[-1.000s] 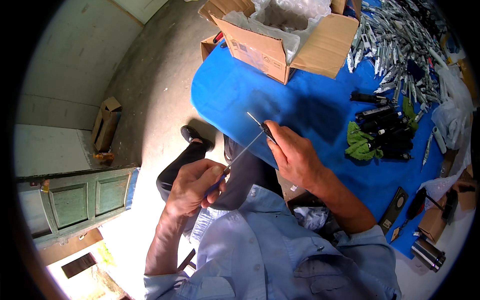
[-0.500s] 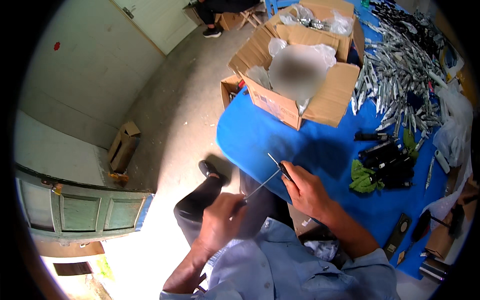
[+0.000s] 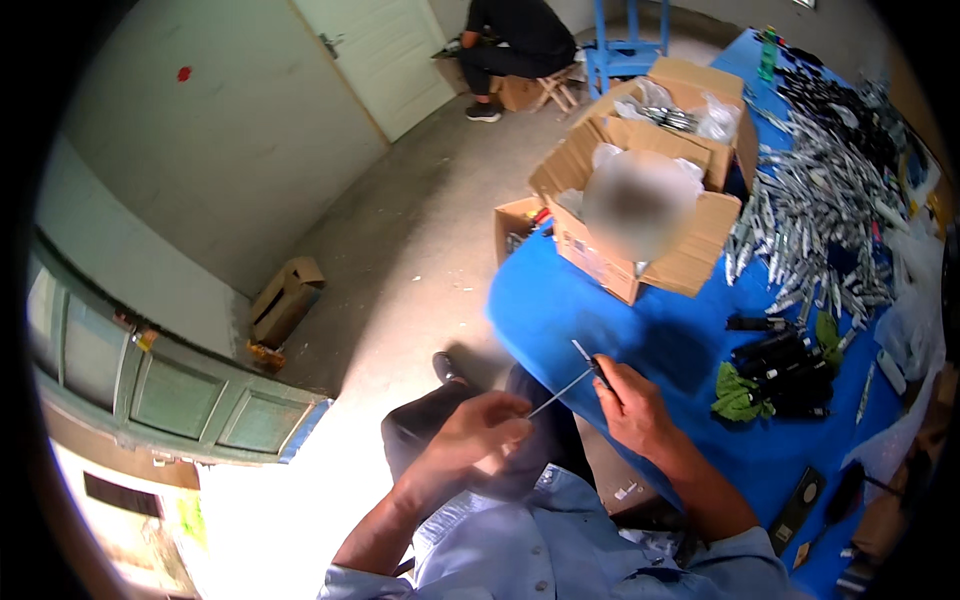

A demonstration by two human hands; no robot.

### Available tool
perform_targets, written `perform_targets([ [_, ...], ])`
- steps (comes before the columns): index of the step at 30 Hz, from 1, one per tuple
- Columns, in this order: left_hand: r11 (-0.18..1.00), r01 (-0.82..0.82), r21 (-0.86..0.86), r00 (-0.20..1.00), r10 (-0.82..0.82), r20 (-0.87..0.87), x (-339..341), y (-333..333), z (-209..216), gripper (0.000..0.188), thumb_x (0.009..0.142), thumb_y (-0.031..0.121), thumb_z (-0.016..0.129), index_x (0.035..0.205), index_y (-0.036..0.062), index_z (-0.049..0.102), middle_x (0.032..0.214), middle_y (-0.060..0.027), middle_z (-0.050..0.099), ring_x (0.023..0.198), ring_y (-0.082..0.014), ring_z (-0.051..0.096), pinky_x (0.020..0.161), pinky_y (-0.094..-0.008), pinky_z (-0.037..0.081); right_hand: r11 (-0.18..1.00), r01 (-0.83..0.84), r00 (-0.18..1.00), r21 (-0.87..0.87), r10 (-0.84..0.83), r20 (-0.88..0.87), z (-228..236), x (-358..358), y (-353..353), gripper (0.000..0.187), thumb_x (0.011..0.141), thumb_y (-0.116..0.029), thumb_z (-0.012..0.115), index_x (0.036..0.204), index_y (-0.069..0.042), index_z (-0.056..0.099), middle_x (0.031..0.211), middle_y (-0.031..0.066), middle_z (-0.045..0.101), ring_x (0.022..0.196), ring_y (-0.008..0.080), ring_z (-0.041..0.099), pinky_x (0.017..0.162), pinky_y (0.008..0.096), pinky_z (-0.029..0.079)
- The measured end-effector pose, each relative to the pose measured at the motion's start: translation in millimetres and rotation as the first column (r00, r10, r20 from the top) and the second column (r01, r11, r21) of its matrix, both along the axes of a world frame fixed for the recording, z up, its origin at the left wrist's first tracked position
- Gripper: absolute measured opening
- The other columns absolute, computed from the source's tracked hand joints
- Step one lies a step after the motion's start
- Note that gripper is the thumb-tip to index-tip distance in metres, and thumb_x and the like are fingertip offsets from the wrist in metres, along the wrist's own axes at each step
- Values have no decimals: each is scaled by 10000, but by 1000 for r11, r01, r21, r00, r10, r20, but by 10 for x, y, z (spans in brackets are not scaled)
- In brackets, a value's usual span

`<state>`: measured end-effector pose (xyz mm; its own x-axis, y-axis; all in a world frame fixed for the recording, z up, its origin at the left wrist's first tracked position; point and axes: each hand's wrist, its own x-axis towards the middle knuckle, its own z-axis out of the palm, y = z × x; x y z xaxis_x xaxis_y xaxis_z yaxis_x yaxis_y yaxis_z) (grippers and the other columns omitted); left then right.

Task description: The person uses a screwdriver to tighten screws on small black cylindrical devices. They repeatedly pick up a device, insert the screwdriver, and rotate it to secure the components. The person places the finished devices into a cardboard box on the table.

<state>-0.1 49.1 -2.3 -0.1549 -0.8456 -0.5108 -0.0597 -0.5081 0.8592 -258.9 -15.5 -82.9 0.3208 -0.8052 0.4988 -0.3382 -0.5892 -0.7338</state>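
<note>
My left hand (image 3: 480, 435), slightly blurred, is closed around the hidden handle end of what looks like a thin screwdriver (image 3: 561, 392). Its straight metal shaft slants up to the right and meets a small black part in my other hand. Between the thumb and fingers of my right hand (image 3: 637, 408) that small black part (image 3: 598, 370) is pinched, with a short thin metal pin (image 3: 581, 352) sticking out up-left. Both hands are held above my lap, by the rounded front edge of the blue table (image 3: 560, 300).
Open cardboard boxes (image 3: 690, 270) lined with plastic stand on the table. To the right lie a large heap of silvery pen-like parts (image 3: 800, 215), black cylinders (image 3: 785, 370) and a green cloth (image 3: 738, 392). A person (image 3: 515, 40) sits far back. A green wooden door (image 3: 168, 386) is at left.
The view has swung, so the scene sits lower and further right. My left hand has slid closer along the shaft, covering its dark end; my right hand keeps its pinch.
</note>
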Motion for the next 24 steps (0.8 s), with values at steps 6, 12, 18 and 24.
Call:
perform_targets([
  [6, 774, 295, -561, 836, 76, 544, 16, 216, -166, 410, 926, 130, 784, 1286, 11, 628, 1119, -151, 706, 932, -284, 718, 767, -395, 597, 1000, 8, 999, 5, -7, -39, -27, 34, 17, 366, 955, 34, 649, 1319, 56, 615, 977, 215, 692, 835, 370, 701, 747, 415, 560],
  [12, 585, 462, -666, 676, 255, 692, -85, 217, -295, 255, 988, 183, 730, 1191, 32, 706, 1030, -142, 709, 814, -311, 712, 695, -403, 594, 1000, -16, 1000, -15, 17, 12, -92, -3, -12, 391, 968, 22, 644, 1356, 55, 606, 989, 196, 704, 848, 347, 707, 761, 409, 568],
  [18, 998, -11, 66, 997, 15, -70, 86, 45, -42, 380, 1027, 301, 715, 1231, -17, 677, 953, -75, 713, 715, -97, 667, 559, -240, 540, 999, -35, 999, -20, 34, -24, 11, -26, -11, 349, 990, -18, 653, 1330, 45, 607, 1014, 246, 680, 888, 434, 687, 762, 453, 549],
  [24, 973, 82, -217, 976, -34, 216, -94, 136, 28, 345, 945, 104, 750, 1231, -46, 629, 982, -126, 720, 733, -168, 686, 623, -287, 560, 999, -27, 1000, 26, 27, -5, 23, -61, 7, 355, 986, -18, 663, 1334, 24, 606, 1019, 247, 678, 883, 448, 674, 749, 461, 543],
])
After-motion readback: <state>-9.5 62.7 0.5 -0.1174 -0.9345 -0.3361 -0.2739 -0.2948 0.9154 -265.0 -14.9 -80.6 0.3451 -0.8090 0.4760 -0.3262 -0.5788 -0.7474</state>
